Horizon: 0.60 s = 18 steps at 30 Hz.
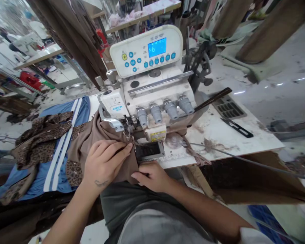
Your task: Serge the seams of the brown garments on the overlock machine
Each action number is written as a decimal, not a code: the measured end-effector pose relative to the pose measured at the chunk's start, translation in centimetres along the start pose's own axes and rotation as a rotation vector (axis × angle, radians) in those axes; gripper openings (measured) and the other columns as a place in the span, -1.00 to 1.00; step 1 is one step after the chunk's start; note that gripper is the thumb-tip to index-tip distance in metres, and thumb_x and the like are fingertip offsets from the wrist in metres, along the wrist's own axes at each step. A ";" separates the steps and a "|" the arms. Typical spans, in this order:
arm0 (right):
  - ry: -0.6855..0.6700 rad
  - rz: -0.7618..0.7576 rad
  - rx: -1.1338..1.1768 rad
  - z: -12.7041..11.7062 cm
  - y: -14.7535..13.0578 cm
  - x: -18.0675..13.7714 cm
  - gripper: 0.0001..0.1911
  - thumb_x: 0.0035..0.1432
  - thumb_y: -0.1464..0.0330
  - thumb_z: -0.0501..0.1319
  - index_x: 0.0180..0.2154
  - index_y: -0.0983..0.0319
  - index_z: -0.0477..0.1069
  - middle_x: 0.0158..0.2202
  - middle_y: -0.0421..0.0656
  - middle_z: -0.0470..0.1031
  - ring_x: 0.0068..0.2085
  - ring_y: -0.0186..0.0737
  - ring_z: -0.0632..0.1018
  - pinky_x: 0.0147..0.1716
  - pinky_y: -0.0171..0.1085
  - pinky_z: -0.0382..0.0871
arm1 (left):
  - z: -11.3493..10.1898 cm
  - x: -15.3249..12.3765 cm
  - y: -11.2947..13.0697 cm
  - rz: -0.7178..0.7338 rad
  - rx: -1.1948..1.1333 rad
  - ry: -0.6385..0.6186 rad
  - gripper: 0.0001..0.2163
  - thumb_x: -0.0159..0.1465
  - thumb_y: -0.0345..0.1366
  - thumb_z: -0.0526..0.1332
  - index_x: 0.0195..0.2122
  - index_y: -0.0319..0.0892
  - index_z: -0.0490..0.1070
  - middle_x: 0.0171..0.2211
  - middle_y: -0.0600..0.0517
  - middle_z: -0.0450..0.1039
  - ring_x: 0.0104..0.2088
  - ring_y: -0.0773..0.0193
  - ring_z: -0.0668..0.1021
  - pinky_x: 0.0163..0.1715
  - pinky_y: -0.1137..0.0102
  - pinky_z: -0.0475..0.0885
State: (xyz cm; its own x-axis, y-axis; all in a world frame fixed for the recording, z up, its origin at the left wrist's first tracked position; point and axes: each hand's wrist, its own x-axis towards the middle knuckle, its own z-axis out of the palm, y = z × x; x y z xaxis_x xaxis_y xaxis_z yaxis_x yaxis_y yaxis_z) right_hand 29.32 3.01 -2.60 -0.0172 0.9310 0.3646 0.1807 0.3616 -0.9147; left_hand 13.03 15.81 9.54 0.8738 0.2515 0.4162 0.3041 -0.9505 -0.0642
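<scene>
My left hand (104, 164) lies on a taupe-brown knit fabric (101, 142), its fingertips reaching the presser foot (128, 128) of a white JACK overlock sewing machine (152, 98). My right hand (152, 176) grips the fabric's lower edge just in front of the black needle plate area (148, 150). The fabric bunches between both hands and runs under the foot. Where the needle meets the cloth, my fingers and the foot hide the view. A digital control panel (146, 51) with a blue display stands above several grey tension housings (165, 110).
A leopard-print garment (40, 142) lies on blue fabric with white stripes (63, 125) at the left. The stained white table (226, 134) holds a black flat tool (236, 127) and a grey grille (228, 107). Brown garments (71, 37) hang at the upper left.
</scene>
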 end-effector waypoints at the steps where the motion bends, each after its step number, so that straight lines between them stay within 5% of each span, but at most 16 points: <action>1: 0.009 -0.021 -0.037 0.2 0.1 -0.1 -0.44 0.50 0.15 0.14 -0.57 0.21 0.29 -0.61 -0.25 0.37 -0.53 -0.33 0.37 -0.49 -0.32 0.16 | -0.1 -0.6 0.0 -0.017 0.029 -0.019 -0.52 0.33 -0.39 0.36 0.27 -0.07 0.43 0.07 -0.08 0.60 0.07 0.05 0.57 0.12 0.14 0.39; 3: 0.019 -0.065 -0.139 0.6 0.5 -0.5 -0.39 0.53 0.09 0.09 -0.57 0.21 0.31 -0.61 -0.23 0.38 -0.53 -0.32 0.38 -0.50 -0.31 0.14 | 0.3 -3.2 0.2 -0.091 -0.013 -0.046 -0.47 0.33 -0.33 0.37 0.32 -0.08 0.37 0.25 -0.16 0.47 0.24 -0.07 0.48 0.28 0.04 0.31; 5: 0.018 -0.117 -0.255 1.0 0.8 -0.9 -0.32 0.55 0.04 0.03 -0.60 0.21 0.30 -0.63 -0.22 0.37 -0.56 -0.34 0.37 -0.52 -0.29 0.10 | 1.6 -7.4 1.0 -0.283 -0.129 0.061 -0.55 0.33 -0.28 0.36 0.25 -0.04 0.43 0.32 -0.16 0.38 0.32 -0.09 0.41 0.35 -0.01 0.26; 6: 0.016 -0.144 -0.303 1.2 1.0 -1.0 -0.29 0.56 0.03 0.01 -0.62 0.21 0.30 -0.64 -0.23 0.35 -0.57 -0.34 0.36 -0.53 -0.28 0.09 | 2.6 -9.9 1.7 -0.458 -0.186 0.201 -0.62 0.33 -0.27 0.36 0.17 0.00 0.47 0.28 -0.12 0.40 0.29 -0.03 0.45 0.33 0.03 0.30; 8: 0.017 -0.187 -0.362 1.5 1.1 -1.2 -0.26 0.58 0.03 -0.03 -0.65 0.21 0.28 -0.66 -0.23 0.34 -0.59 -0.36 0.34 -0.55 -0.28 0.08 | 5.2 -14.7 3.5 -1.041 -0.276 0.702 -0.71 0.36 -0.15 0.32 0.08 0.01 0.46 0.18 -0.03 0.44 0.23 0.11 0.47 0.33 0.12 0.29; 9: 0.020 -0.198 -0.374 1.6 1.2 -1.2 -0.25 0.58 0.03 -0.03 -0.65 0.22 0.28 -0.66 -0.23 0.33 -0.60 -0.36 0.34 -0.55 -0.28 0.09 | 6.4 -16.8 4.5 -1.300 -0.399 0.828 -0.68 0.37 -0.04 0.29 0.10 0.06 0.42 0.18 0.03 0.43 0.22 0.17 0.47 0.32 0.16 0.31; 11: 0.033 -0.201 -0.384 1.7 1.1 -1.2 -0.24 0.58 0.03 -0.02 -0.66 0.22 0.30 -0.67 -0.23 0.33 -0.61 -0.37 0.34 -0.56 -0.29 0.09 | 8.5 -19.7 6.2 -1.553 -0.631 0.789 -0.59 0.34 0.13 0.25 0.05 -0.03 0.44 0.06 -0.02 0.50 0.10 0.11 0.55 0.16 0.13 0.46; 13: 0.033 -0.195 -0.390 1.7 1.0 -1.2 -0.25 0.57 0.03 0.00 -0.65 0.22 0.34 -0.67 -0.22 0.34 -0.61 -0.37 0.35 -0.56 -0.29 0.11 | 9.2 -21.0 7.1 -1.614 -0.862 0.568 -0.50 0.18 0.18 0.39 -0.10 -0.15 0.53 -0.12 -0.08 0.59 -0.04 -0.01 0.62 -0.03 0.12 0.56; 16: 0.010 -0.183 -0.373 1.6 0.6 -1.3 -0.29 0.57 0.06 0.02 -0.60 0.23 0.43 -0.65 -0.20 0.39 -0.59 -0.35 0.40 -0.53 -0.29 0.14 | 7.6 -20.9 6.5 -1.632 -1.106 0.362 -0.46 -0.16 0.00 0.63 -0.26 -0.24 0.59 -0.27 -0.11 0.63 -0.15 -0.10 0.65 -0.11 0.12 0.59; 18: -0.005 -0.150 -0.341 1.4 0.1 -1.6 -0.32 0.58 0.08 0.02 -0.57 0.23 0.45 -0.63 -0.19 0.43 -0.57 -0.34 0.43 -0.51 -0.30 0.16 | 5.5 -20.3 5.4 -1.614 -1.184 0.417 -0.45 -0.12 0.02 0.61 -0.19 -0.20 0.60 -0.20 -0.10 0.64 -0.11 -0.08 0.65 -0.06 0.14 0.58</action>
State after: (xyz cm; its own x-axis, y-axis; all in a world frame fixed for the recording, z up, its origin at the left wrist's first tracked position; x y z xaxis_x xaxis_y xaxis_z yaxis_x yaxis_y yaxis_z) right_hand 27.94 1.62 -3.55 -0.0724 0.8696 0.4883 0.4932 0.4568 -0.7404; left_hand -0.96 6.54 -4.19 -0.0541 0.9274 -0.3702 0.0586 0.3731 0.9259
